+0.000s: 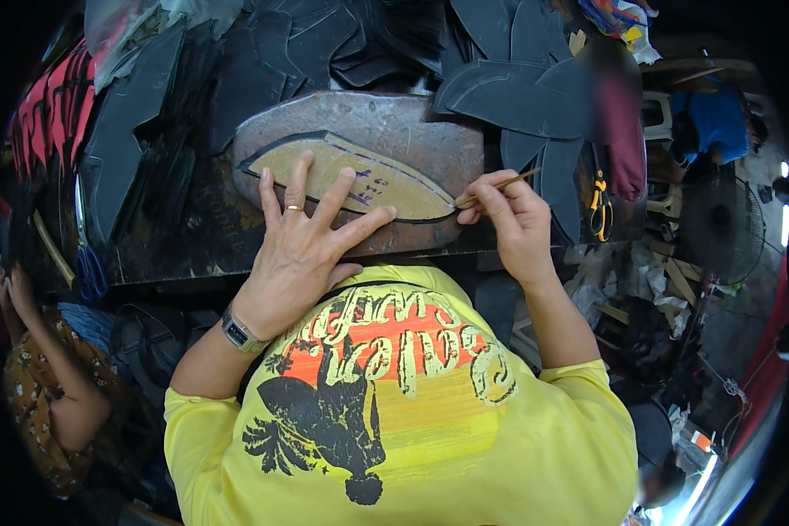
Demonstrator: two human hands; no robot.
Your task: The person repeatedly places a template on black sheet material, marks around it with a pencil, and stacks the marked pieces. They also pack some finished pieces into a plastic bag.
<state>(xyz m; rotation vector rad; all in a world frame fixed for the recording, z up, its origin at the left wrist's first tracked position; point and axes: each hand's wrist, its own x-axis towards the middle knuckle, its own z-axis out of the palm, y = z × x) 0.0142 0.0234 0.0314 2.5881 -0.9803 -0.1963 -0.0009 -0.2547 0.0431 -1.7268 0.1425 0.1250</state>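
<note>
- Closest to us is a yellow shirt (430, 456) with a black and orange picture on it.
- Our left hand (311, 228) is flat with its fingers spread wide. It wears a ring (295, 208), and a watch (238, 330) sits on the wrist.
- Our right hand (515, 215) pinches a thin brown stick (517, 178) between thumb and fingers. Its tip is at the right, pointy end of the tan card. We can't tell if it is a pen or a poking tool.
- Under our left fingertips lies the tan card (381, 186), shaped like a long leaf, with purple writing. A black piece (412, 221) peeks out around it.
- Both lie on a worn grey board (386, 114) on the dark table (228, 206).
- We think the step in hand is marking along the card's edge. The next move seems to call for a firm left hand, so the card does not slip, and a light tip close to the edge.
- To the left lie blue-handled scissors (89, 273); to the right, orange-handled pliers (601, 210).
- Past the board we see lots of black cut pieces (517, 96), and red pieces (57, 110) far left.
- Off to the right stands a fan (728, 219).
</note>
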